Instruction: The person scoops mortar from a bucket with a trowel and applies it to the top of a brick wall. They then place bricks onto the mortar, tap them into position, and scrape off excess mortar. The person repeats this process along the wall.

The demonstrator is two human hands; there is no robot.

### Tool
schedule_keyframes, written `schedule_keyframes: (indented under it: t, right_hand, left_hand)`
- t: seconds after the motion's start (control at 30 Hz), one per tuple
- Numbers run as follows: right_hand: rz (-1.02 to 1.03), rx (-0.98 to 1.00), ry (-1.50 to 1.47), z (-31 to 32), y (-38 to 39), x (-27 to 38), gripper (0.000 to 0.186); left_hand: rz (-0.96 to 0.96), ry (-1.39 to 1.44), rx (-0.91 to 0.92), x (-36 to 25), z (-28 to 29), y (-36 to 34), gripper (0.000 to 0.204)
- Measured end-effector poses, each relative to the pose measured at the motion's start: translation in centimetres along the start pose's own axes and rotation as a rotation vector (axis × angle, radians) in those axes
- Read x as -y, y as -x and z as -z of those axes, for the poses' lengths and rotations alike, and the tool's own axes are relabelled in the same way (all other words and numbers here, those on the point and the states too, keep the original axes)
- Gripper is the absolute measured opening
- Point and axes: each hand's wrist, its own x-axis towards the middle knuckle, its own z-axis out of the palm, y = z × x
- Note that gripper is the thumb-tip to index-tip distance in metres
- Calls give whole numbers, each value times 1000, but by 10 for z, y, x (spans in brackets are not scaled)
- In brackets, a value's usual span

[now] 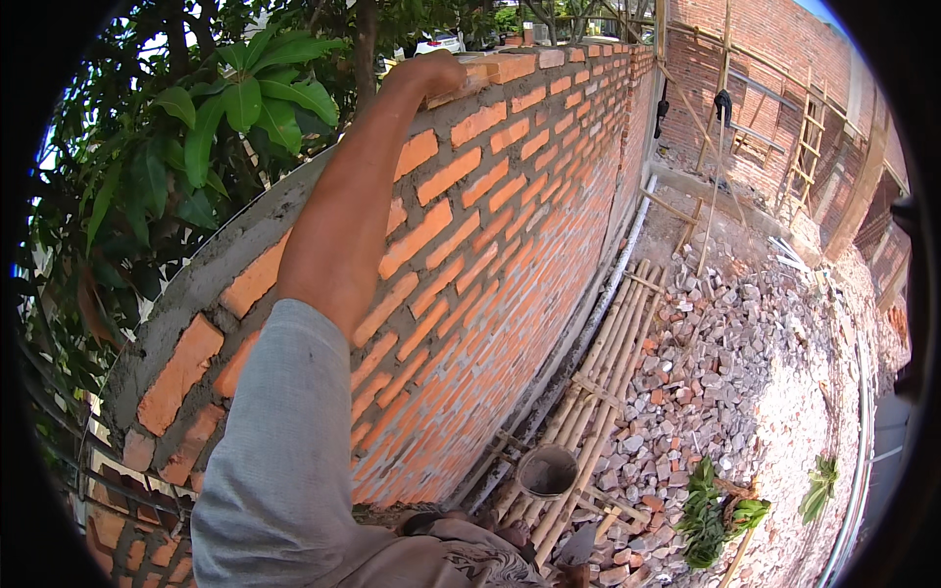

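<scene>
My left arm reaches up and across the face of a brick wall (470,230). At the wall's top edge my left hand (438,74) is closed on an orange brick (476,78) in the top course; most of the fingers are hidden. Grey mortar lines the joints around it. By the lower edge of the head view shows a grey, pointed blade like a trowel's (578,544). Just below it is a dark brownish shape that may be my right hand, too cut off and dim to make out its fingers.
Below stands a bucket (548,471) on bamboo poles (600,377) lashed along the wall's foot. Broken brick rubble (676,382) covers the ground to the right. Leafy branches (250,93) hang close at the left. Wooden scaffolding (806,147) stands at the far right.
</scene>
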Motion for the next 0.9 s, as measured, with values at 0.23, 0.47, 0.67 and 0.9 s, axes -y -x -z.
schedule_keyframes:
  t: [0.23,0.47,0.67,0.9]
  right_hand:
    - [152,47,-227,0,13,-1,28]
    - [896,-237,303,54,91,127,24]
    - [1154,-147,97,73,222,365,26]
    - [1709,-127,-216,-2,392,571,30]
  left_hand:
    - [-30,40,97,8,1,-2,51]
    - [-150,61,-901,-44,2,131,81]
    - [-579,558,-599,-52,-122,386,40]
    - [-84,218,-859,68,-147,505,35]
